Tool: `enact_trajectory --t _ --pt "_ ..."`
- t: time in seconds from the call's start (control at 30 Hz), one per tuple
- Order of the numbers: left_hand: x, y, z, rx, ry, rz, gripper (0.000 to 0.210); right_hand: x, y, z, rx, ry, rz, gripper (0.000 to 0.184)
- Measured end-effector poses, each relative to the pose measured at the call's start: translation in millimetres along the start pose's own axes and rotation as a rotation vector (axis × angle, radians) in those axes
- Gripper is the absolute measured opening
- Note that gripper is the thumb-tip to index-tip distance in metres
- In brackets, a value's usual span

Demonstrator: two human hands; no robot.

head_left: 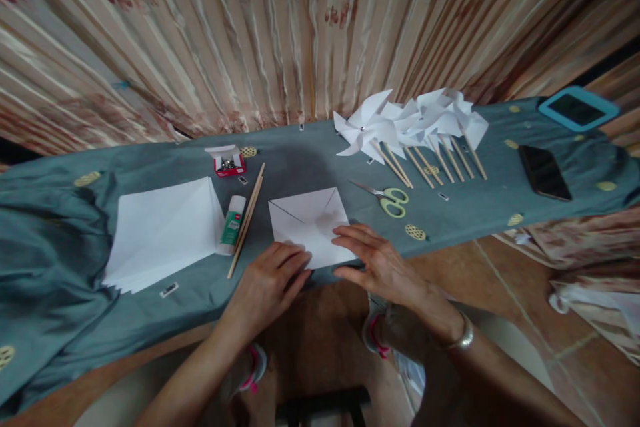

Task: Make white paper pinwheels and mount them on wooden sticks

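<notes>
A square sheet of white paper (305,210) lies on the cloth-covered table in front of me. Two slanting lines, creases or cuts, run in from its far corners. My left hand (273,280) rests on the near left corner, fingers lying on the sheet and thumb by its near edge. At the right edge, my right hand (380,263) is open, with fingertips on the paper and the thumb apart from them. Green-handled scissors (393,200) lie just beyond that hand. Left of the sheet are a glue stick (233,223) and thin wooden sticks (249,220).
White paper sheets (165,227) are stacked at the left. Behind the glue stick sits an open red box (229,163) of small metal pieces. Several paper pinwheels (370,123) on sticks lie at the back. A phone (544,172) and a blue-framed device (575,109) are far right.
</notes>
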State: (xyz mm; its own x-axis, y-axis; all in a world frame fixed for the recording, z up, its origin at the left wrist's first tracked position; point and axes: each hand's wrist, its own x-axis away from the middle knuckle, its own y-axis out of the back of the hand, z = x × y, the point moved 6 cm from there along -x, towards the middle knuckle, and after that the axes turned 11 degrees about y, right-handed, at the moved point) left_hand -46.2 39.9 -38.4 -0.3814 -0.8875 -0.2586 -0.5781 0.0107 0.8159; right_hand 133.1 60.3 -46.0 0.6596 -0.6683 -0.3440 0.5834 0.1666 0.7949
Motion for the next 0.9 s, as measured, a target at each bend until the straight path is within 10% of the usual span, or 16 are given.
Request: enact_trajectory --t 0.9 --pt "22.1 1.0 -19.0 -0.179 -0.103 -0.017 0.023 -7.0 -1.9 -1.5 -0.345 -0.054 -0.026 0.022"
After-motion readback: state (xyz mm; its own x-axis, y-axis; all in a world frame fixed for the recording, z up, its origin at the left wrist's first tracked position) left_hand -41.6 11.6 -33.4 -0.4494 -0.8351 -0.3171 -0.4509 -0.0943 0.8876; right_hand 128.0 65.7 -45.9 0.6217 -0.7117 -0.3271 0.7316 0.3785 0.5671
